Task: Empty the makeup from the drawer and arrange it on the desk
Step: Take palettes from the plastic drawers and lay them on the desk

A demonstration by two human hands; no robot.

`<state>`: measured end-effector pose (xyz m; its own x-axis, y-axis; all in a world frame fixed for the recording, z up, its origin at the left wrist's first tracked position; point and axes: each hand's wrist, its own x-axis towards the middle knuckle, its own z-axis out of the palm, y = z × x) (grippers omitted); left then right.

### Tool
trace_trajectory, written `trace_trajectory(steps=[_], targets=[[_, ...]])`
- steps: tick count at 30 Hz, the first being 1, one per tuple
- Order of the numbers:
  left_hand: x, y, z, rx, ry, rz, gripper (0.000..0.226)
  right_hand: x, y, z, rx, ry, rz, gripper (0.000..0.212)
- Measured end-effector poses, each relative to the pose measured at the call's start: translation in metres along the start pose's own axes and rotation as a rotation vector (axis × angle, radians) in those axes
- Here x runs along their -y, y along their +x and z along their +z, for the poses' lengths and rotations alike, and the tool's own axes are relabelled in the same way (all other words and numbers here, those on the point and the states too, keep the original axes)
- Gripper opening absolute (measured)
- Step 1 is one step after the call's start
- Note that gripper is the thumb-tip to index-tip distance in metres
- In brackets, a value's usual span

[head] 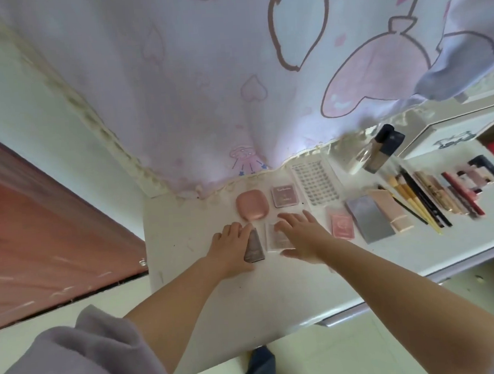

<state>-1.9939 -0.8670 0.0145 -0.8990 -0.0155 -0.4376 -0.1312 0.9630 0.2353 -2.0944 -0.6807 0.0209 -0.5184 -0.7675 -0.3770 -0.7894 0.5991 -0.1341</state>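
Observation:
On the white desk [186,248] my left hand [233,245] rests with straight fingers on a small brown triangular palette [254,248]. My right hand [301,235] lies flat, fingers spread, over a clear square palette [275,237]. Just beyond them sit a pink rounded compact [252,205] and a mauve square palette [284,195]. To the right lie a lash tray [316,184], a small pink case [341,223], a grey mirror palette [369,217] and a beige case [390,208].
Several brushes and pencils [420,202] and lipsticks [460,191] lie in a row at the right, with two bottles [379,149] and a white box [450,134] behind. A printed curtain [205,88] hangs over the desk's back edge. A reddish panel [40,228] stands at the left.

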Motion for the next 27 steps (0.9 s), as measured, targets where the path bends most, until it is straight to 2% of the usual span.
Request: trace_trajectory(steps=[6,11,18,23,27], targets=[[-0.022,0.002,-0.026,-0.245,-0.034,0.066,0.062,-0.008,-0.044,-0.010,-0.248,0.120,0.206,0.044],[-0.108,0.010,-0.034,-0.380,0.105,0.270,0.059,-0.030,-0.140,0.006,-0.376,0.143,0.510,0.044],[-0.296,-0.044,0.027,-0.355,0.231,0.709,0.057,-0.021,-0.365,0.094,-0.398,0.158,1.014,0.049],[-0.418,-0.135,0.111,-0.309,0.345,0.909,0.058,0.046,-0.524,0.178,-0.345,0.223,1.336,0.056],[-0.500,-0.217,0.181,-0.208,0.400,1.099,0.059,0.114,-0.629,0.240,-0.335,0.327,1.601,0.054]])
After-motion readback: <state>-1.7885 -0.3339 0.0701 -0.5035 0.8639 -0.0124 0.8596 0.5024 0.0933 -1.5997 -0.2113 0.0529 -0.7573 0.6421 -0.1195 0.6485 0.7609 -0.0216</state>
